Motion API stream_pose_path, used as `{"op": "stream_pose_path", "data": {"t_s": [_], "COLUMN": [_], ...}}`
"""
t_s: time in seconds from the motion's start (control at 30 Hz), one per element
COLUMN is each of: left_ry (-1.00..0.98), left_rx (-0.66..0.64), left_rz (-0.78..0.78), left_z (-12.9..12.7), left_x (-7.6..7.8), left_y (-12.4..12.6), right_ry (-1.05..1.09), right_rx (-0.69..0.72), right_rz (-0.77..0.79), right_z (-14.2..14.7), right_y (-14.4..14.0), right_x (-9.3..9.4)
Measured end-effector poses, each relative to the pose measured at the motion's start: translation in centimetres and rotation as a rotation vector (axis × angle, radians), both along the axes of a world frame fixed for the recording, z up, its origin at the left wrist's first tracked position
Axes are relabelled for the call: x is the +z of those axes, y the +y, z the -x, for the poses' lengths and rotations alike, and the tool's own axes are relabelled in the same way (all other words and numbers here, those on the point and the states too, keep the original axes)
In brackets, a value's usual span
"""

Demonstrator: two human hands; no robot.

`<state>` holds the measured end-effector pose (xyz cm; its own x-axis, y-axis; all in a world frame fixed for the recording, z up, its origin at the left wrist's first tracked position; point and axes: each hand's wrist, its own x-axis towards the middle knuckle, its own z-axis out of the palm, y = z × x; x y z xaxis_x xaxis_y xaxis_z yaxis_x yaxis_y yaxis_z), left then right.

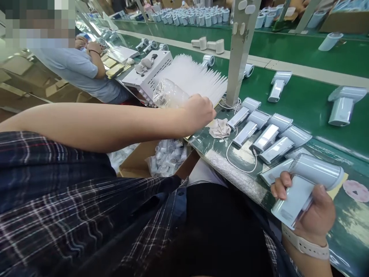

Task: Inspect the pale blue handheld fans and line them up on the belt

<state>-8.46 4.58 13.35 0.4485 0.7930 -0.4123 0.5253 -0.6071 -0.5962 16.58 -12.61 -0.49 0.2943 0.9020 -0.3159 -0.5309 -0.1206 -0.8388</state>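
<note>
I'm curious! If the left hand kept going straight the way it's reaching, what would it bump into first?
Probably the stack of white bags, just beyond the left hand; depth is hard to judge.

A long green conveyor belt runs across the upper right, edged by a pale strip that splits it from a second green lane beyond. The tabletop in the foreground is green too, covered by a glossy clear film that catches the overhead light. A white perforated metal post rises from the tabletop near the middle. At the far end, rows of small white cylinders stand packed together. To the left, a seated person in a light blue shirt works at the same line. Below the tabletop's edge sits an open cardboard box. Flattened cardboard lies on the floor at far left.
</note>
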Motion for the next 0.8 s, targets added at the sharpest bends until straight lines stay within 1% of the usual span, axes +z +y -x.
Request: {"op": "stream_pose_path", "data": {"t_s": [0.13, 0.23, 0.3, 0.37, 0.43, 0.5, 0.53, 0.6, 0.63, 0.7, 0.73, 0.8], "left_ry": [-0.012, -0.018, -0.079, -0.202, -0.415, -0.742, -0.932, -1.313, -1.486, -1.778, -1.893, -2.047], "left_rx": [0.019, 0.029, 0.002, 0.001, 0.064, 0.109, 0.100, 0.013, -0.041, -0.112, -0.117, -0.067], "left_rz": [0.036, 0.050, 0.046, 0.043, 0.037, 0.002, -0.027, -0.091, -0.112, -0.116, -0.107, -0.096], "left_z": [0.0, 0.2, 0.8, 2.0, 3.5, 4.9, 5.4, 5.5, 5.0, 3.1, 1.9, -0.5], "left_x": [0.2, 0.0, -0.5, -1.2, -2.0, -2.9, -3.5, -5.3, -6.3, -8.9, -10.2, -12.6], "left_y": [-0.9, -1.1, -1.0, -0.7, -0.2, 0.8, 1.5, 3.2, 4.3, 6.4, 7.4, 9.1], "right_ry": [0.021, 0.017, 0.019, 0.025, 0.033, 0.035, 0.034, 0.026, 0.023, 0.022, 0.023, 0.024], "right_rx": [-0.012, 0.018, 0.035, 0.034, 0.021, 0.015, 0.013, 0.003, -0.002, -0.018, -0.026, -0.042], "right_rz": [-0.025, -0.054, -0.068, -0.081, -0.090, -0.096, -0.102, -0.119, -0.128, -0.134, -0.132, -0.129], "right_z": [-0.4, -0.4, -0.4, -0.6, -0.8, -1.1, -1.3, -1.4, -1.4, -1.4, -1.3, -1.2], "right_y": [0.1, 0.3, 0.3, 0.1, 0.0, -0.2, -0.2, -0.2, -0.1, -0.2, -0.3, -0.5], "right_x": [-0.1, -0.1, -0.1, -0.2, -0.4, -0.5, -0.5, -0.5, -0.5, -0.3, -0.3, -0.2]}}
